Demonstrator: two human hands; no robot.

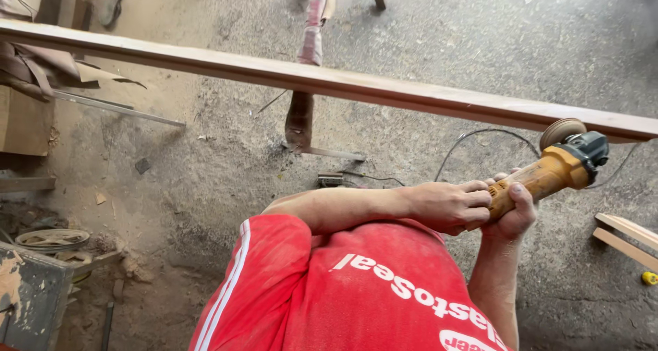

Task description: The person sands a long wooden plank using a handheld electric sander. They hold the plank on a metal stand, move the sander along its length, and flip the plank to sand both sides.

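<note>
Both hands are clenched round the yellow body of an angle grinder [548,173]. The left hand [449,203] lies over the top of the rear grip, fingers [476,186] curled down across it. The right hand [514,214] cups the same grip from below, thumb up the side. The forearms cross in front of a red shirt [356,289] with a white stripe down the sleeve.

The grinder's dark head points up and to the right. Its round sanding disc [562,131] sits against the near edge of a long reddish timber beam [329,80], close to the beam's right end. The beam runs across the whole view, high at the left and lower at the right, raised above the floor.

A black power cord [480,135] loops over the dusty concrete floor [205,173] just below the beam, beside the tool. A small dark box [330,179] lies on the floor below the middle of the beam.

To the right, near the edge of the view, lie two short wooden strips [627,238], with a small yellow object [649,277] beside them. At the left are stacked boards [24,118], a thin metal rod [116,107] and a round metal ring [51,239] amid debris. A worn metal cabinet [31,296] stands in the lower left corner.

The floor between beam and body lies open; the left side is crowded.
</note>
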